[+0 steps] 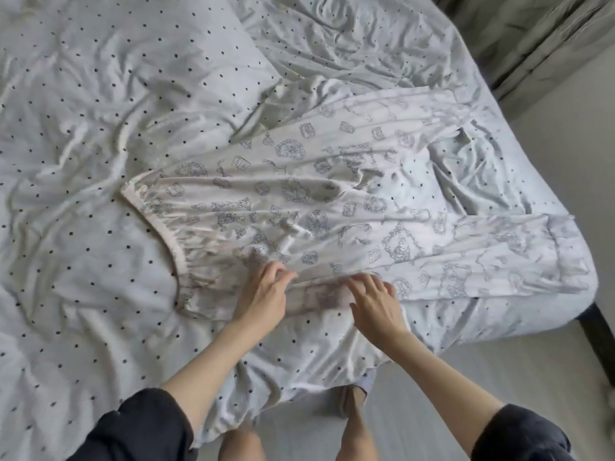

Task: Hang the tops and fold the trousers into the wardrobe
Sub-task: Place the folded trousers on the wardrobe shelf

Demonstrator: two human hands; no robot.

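1. Patterned trousers (299,201) laid flat on the polka-dot bedsheet (100,128), waistband (156,224) at left, legs running right toward the bed's corner.
2. Legs split apart past the crotch, upper leg angled up-right, lower leg reaching the mattress edge.
3. Left hand (263,294) on the trousers' near edge, fingers curled, pinching a bit of fabric.
4. Right hand (374,301) just beside it, fingers spread and fairly straight, resting flat on the same near edge.
5. Dark sleeves (139,427) pushed up both forearms.
6. Grey curtain (532,38) top right, pale floor (432,394) below the bed.
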